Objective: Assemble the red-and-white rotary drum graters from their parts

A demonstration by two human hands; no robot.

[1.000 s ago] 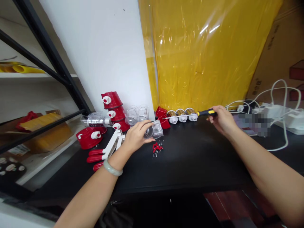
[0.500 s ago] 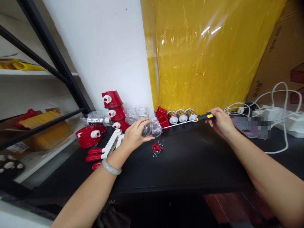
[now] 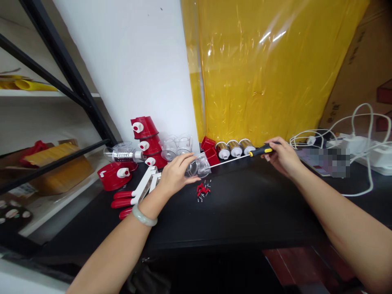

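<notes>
My left hand [image 3: 177, 173] is closed around a clear plastic part [image 3: 202, 164], cup-like with a squarish end turned to the right. Between the fingers and thumb of my right hand [image 3: 281, 155] is the black-and-yellow handle of a screwdriver [image 3: 260, 152]. Its long shaft runs left, and the tip meets the right end of the clear part; whether a screw sits there is too small to tell. Small red plastic pieces [image 3: 202, 190] and several loose screws [image 3: 200, 199] lie on the black table just below. Behind my left hand stand more clear plastic parts [image 3: 176, 147].
Red housings [image 3: 150, 143] are stacked at the left, near white cranks with red handles [image 3: 124, 195]. Metal grater drums [image 3: 234, 149] line the back beside red boxes [image 3: 211, 156]. On the right lie a phone-like device [image 3: 315, 162] and white cables [image 3: 370, 163]. A black shelf frame [image 3: 61, 53] rises at left.
The right hand and screwdriver handle have shifted slightly left and up. The clear part has moved slightly right and down, with the screwdriver tip still at its end.
</notes>
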